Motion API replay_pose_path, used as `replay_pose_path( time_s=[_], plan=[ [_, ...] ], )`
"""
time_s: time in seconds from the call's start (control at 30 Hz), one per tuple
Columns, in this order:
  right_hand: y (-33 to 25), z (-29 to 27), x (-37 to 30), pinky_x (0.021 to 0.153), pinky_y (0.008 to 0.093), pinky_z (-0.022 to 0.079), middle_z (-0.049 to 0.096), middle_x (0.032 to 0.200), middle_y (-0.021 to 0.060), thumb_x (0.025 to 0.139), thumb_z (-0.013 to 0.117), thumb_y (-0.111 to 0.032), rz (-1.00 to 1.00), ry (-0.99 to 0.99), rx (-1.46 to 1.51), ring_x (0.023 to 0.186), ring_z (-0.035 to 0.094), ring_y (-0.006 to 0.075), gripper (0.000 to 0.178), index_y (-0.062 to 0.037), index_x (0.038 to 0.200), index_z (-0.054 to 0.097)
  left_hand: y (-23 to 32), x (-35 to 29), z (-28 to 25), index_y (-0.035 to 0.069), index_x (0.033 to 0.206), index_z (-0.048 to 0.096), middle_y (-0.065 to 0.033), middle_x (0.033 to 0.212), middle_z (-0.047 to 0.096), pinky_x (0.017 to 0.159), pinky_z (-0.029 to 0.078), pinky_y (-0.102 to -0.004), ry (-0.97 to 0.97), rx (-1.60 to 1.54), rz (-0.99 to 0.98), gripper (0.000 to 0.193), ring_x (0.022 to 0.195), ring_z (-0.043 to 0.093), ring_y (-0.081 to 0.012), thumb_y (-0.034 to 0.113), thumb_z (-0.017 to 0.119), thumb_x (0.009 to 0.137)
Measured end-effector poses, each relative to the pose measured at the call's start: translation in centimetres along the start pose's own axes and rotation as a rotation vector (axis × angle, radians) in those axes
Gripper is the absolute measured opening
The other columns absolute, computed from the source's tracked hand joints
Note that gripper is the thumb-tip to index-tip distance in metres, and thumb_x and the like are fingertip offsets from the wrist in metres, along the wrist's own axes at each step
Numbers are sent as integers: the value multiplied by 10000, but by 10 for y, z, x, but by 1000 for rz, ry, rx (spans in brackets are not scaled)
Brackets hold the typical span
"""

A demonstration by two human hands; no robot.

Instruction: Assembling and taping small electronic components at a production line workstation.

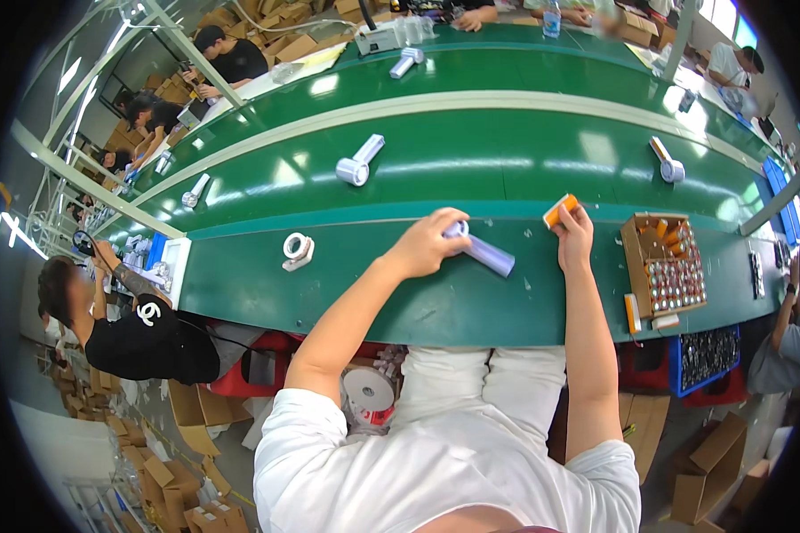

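Note:
My left hand (425,246) is closed round the round head of a pale lavender handheld fan body (491,256), whose tube-like handle lies toward the right over the green bench. Pinched in the fingers of my right hand (575,238) is an orange battery (558,211) with a whitish end, held just above the bench's far edge. An open cardboard box (633,258) to the right of that hand is filled with similar orange batteries (676,282). Left of my left hand, a white ring-shaped fan part (298,250) stands on the bench.
Beyond the bench (356,302) runs a green conveyor belt (453,164) carrying fan bodies (356,169). Two loose batteries (632,313) lie by the box. A blue crate (707,360) of dark parts sits below at right. A person (142,329) works at left; others are farther off.

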State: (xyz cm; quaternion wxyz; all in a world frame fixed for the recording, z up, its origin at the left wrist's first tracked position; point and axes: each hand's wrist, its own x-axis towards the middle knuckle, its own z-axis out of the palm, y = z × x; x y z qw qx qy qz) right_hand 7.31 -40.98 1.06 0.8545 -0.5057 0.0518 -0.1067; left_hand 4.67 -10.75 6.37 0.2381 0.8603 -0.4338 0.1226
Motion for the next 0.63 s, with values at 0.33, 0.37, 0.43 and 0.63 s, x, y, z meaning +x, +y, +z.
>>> replay_pose_path(
  time_s=[0.33,0.37,0.43,0.63],
  plan=[
    [17,-15,-3,776,283,491,579,989,42,895,609,-94,-22,-57,126,904,581,140,231,0,1102,569,59,4,32,75,891,720,-215,1249,484,895,378,-551,-83,306,-220,336,1230,385,-377,329,732,670],
    [18,-29,0,780,280,491,583,992,41,896,609,-91,-15,-75,124,910,584,138,233,-3,1108,567,63,10,41,75,895,724,-190,1252,493,914,353,-594,-94,346,-258,354,1256,373,-385,366,722,694],
    [24,-47,7,787,268,490,594,1008,47,913,594,-93,-33,-99,111,918,591,143,224,-2,1116,562,60,12,53,83,820,710,-153,1192,552,950,343,-635,-45,421,-176,311,1279,388,-368,366,723,692],
    [31,-33,19,956,315,494,558,1269,162,955,551,-175,90,-367,72,1180,557,291,349,-8,1244,451,34,-12,55,119,749,673,-116,1209,582,1026,300,-681,-30,463,72,212,1356,365,-279,331,683,748]
  ],
)
